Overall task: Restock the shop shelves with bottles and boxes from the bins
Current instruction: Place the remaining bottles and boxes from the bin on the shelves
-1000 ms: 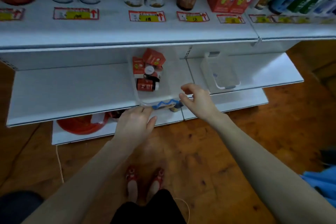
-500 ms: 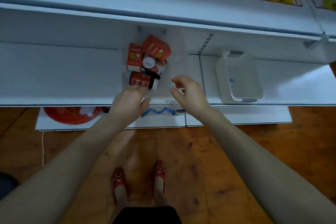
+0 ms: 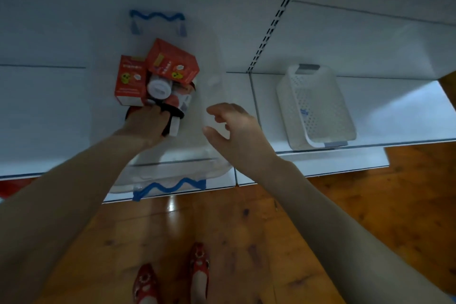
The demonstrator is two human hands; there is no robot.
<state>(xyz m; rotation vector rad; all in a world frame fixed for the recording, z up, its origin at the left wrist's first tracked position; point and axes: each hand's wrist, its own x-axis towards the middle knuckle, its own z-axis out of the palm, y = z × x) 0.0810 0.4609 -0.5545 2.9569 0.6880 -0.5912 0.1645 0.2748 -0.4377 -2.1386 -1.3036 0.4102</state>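
- The white shelf (image 3: pixel 49 106) runs across the view, its front edge just behind both wrists; the clear bin (image 3: pixel 209 76) overhangs that edge toward the person.
- The clear bin has blue wavy handles, one at the near end (image 3: pixel 170 186) below the forearms and one at the far end (image 3: pixel 158 17) beyond the hands.
- The left hand (image 3: pixel 145 128) reaches into the bin, fingers curled down around a dark-capped bottle (image 3: pixel 172 118) lying on its side; how firmly it is gripped I cannot tell.
- Just beyond the left hand the stock is heaped at the bin's left side: a red box (image 3: pixel 130 81) standing upright, a second red box (image 3: pixel 172 64) tilted over it, and a white-capped bottle (image 3: pixel 159 87) between them.
- The right hand (image 3: pixel 234 131) hovers over the bin's right half, fingers loosely spread and bent, thumb apart, holding nothing.
- Below the right hand the bin floor is bare, so that half offers room to move.
- Well to the right of the right hand, past the slotted upright (image 3: pixel 271 29), a white perforated basket (image 3: pixel 318 106) sits on the next shelf section; nothing shows inside it.
- Bare shelf lies left of the left hand and right of the basket.
- Behind the hands is wooden floor (image 3: pixel 246 242), with red shoes (image 3: pixel 172 281) at the bottom.
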